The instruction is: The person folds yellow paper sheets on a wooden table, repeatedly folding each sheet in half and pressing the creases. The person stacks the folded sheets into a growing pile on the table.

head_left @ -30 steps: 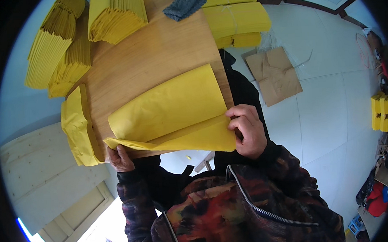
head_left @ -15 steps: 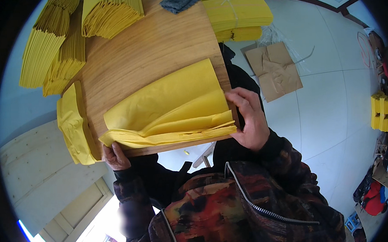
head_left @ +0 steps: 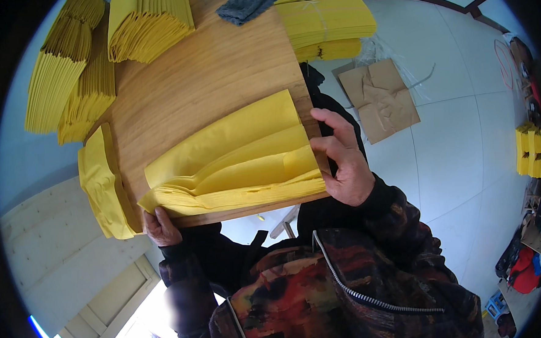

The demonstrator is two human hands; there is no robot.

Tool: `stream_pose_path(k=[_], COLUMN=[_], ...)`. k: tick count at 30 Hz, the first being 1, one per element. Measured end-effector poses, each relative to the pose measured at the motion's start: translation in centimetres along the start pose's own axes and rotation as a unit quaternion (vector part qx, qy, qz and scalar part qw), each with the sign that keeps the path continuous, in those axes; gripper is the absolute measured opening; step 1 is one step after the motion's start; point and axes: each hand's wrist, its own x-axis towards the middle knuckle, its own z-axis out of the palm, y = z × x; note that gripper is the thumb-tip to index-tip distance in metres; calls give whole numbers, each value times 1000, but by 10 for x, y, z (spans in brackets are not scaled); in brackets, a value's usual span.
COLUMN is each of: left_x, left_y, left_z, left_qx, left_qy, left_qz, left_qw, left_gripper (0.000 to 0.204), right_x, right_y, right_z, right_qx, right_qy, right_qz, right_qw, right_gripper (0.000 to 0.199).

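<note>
A stack of yellow paper sheets point(head_left: 226, 148) lies at the near edge of the wooden table, its layers curled and bunched along the near side. My left hand point(head_left: 161, 228) grips the near left corner of the stack, thumb on top; its other fingers are partly hidden. At the stack's right edge is my right hand point(head_left: 345, 160), fingers apart and bent. Its middle fingertip is at the edge of the sheets, while the index finger points out above the table's side. Left of the stack, a folded yellow paper piece point(head_left: 105, 184) hangs over the table edge.
Thick bundles of folded yellow paper point(head_left: 150, 25) stand at the far left of the wooden table point(head_left: 216, 68). A dark grey cloth point(head_left: 248, 3) lies at the far edge. Tied yellow stacks point(head_left: 327, 20) stand beyond the right side. Flattened brown cardboard point(head_left: 380, 99) is on the floor.
My right hand's fingers have spread, with the index finger lifting away from the sheets. More of the curled layers now show in the stack. The left hand keeps its grip on the corner.
</note>
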Motion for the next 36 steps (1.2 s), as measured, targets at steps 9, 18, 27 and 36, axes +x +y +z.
stream_pose_path(k=[9, 18, 27, 36], left_x=[-2, -3, -2, -3], left_y=[-4, -10, -1, -3], left_z=[-2, -5, -3, -1], left_qx=[-13, -24, 1, -35], left_qy=[-11, -14, -5, 3], left_qz=[0, 0, 3, -3], left_qw=[1000, 1000, 1000, 999], left_gripper=[31, 33, 34, 35], right_x=[4, 4, 35, 26], right_y=[-3, 3, 13, 15], right_z=[-5, -11, -17, -14], right_qx=[-21, 27, -122, -21], right_qy=[-48, -79, -217, -175], right_qz=[12, 41, 23, 44], right_qw=[999, 996, 968, 983], right_gripper=[58, 86, 95, 58])
